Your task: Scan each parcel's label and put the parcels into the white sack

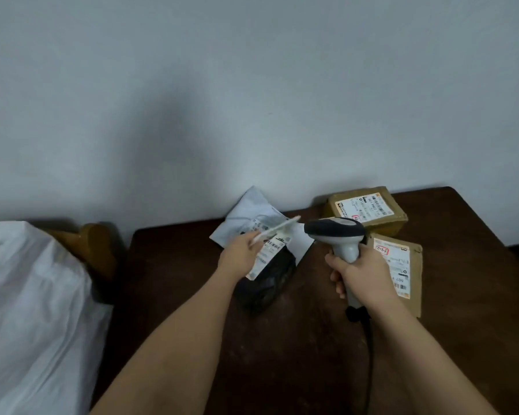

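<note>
My left hand (239, 250) pinches a thin white flat parcel (277, 230), held edge-on above the table. My right hand (358, 272) grips the handle of a grey-and-black barcode scanner (336, 230), whose head points left at that parcel. Under them lie a black bag parcel (270, 283) with a white label and a white mailer bag (252, 209). Two brown cardboard boxes sit to the right, one at the back (369, 209), one nearer (402, 271). The white sack (30, 310) stands at the left, off the table.
The dark brown wooden table (282, 354) runs up to a plain grey wall. The scanner's black cable (369, 354) trails down toward the front edge. A wooden chair back (93, 244) stands between the sack and the table.
</note>
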